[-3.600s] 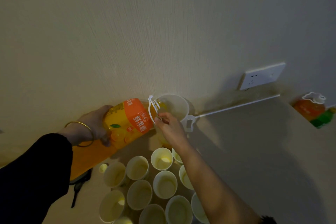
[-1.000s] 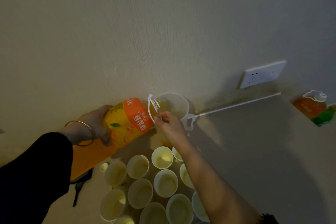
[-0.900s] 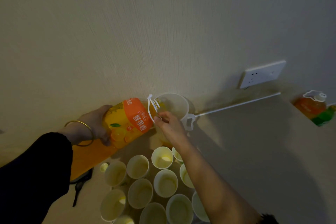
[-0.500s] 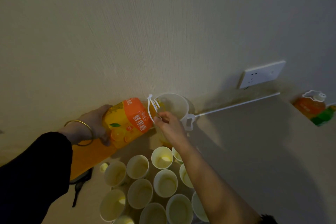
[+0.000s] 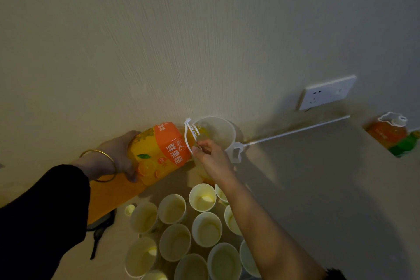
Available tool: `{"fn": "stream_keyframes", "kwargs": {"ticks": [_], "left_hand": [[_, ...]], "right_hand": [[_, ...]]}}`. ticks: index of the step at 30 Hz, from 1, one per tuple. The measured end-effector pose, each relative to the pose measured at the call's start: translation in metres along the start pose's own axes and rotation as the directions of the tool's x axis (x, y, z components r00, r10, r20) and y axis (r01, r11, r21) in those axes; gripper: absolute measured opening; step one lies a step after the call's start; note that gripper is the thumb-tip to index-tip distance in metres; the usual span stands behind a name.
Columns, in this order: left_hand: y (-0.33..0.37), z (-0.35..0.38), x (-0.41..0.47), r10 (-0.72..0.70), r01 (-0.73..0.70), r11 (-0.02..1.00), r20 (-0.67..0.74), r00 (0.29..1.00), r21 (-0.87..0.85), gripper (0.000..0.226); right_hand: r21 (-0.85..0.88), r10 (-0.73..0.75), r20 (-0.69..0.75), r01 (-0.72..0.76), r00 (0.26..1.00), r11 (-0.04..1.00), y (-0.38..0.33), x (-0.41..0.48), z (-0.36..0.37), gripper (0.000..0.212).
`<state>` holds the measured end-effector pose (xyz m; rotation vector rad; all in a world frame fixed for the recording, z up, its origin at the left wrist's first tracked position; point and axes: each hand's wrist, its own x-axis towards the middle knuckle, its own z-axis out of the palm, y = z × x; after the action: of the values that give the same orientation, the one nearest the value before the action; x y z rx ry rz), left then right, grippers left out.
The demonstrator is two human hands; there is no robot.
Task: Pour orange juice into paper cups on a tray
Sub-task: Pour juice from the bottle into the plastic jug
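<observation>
A wall socket [image 5: 327,92] sits above the far edge of the tabletop [image 5: 318,177], and a second juice bottle [image 5: 386,135] stands at its far right corner. Paper cups [image 5: 202,198] cluster at the near edge, and the right forearm [image 5: 261,225] crosses over those on the right. The left hand [image 5: 116,157] grips the base of the orange juice bottle [image 5: 159,152], which is tipped nearly flat with its mouth in a white jug [image 5: 220,132] by the wall. The right hand [image 5: 211,157] pinches the bottle's white carry handle [image 5: 186,134]. Nothing has shifted since half a second ago.

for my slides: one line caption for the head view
Left hand tilts orange juice bottle toward white pitcher, right hand pinching its neck handle, paper cups below.
</observation>
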<state>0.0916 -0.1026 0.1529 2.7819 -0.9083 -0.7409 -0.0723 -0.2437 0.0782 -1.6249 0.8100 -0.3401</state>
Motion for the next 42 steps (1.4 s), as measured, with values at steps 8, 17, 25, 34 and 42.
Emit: {"fn": "stream_keyframes", "kwargs": {"ticks": [8,17,25,34,42], "left_hand": [[0.0018,0.0012,-0.0011,-0.016,0.016,1.0,-0.001,1.0,0.011,0.119],[-0.0014,0.0027,0.0003,-0.013,0.013,1.0,-0.013,1.0,0.004,0.114],[-0.0011,0.0026,-0.0007,0.0,0.0,1.0,-0.001,1.0,0.013,0.121],[-0.0028,0.0018,0.0012,-0.006,0.006,1.0,0.017,1.0,0.002,0.119],[-0.0032,0.0016,0.0029,0.014,-0.014,1.0,0.012,1.0,0.004,0.123]], "right_hand": [[-0.006,0.002,0.008,-0.002,1.0,1.0,0.0009,0.0005,-0.0001,0.034],[-0.002,-0.001,0.006,0.001,1.0,1.0,0.0016,0.0002,-0.0004,0.035],[0.011,-0.009,0.016,0.009,1.0,1.0,0.0009,-0.0013,-0.0015,0.034],[0.01,-0.017,0.024,0.016,1.0,1.0,0.0022,-0.0002,-0.0011,0.034],[0.0,-0.011,0.018,0.011,1.0,1.0,0.0033,0.0012,0.0007,0.035]]}}
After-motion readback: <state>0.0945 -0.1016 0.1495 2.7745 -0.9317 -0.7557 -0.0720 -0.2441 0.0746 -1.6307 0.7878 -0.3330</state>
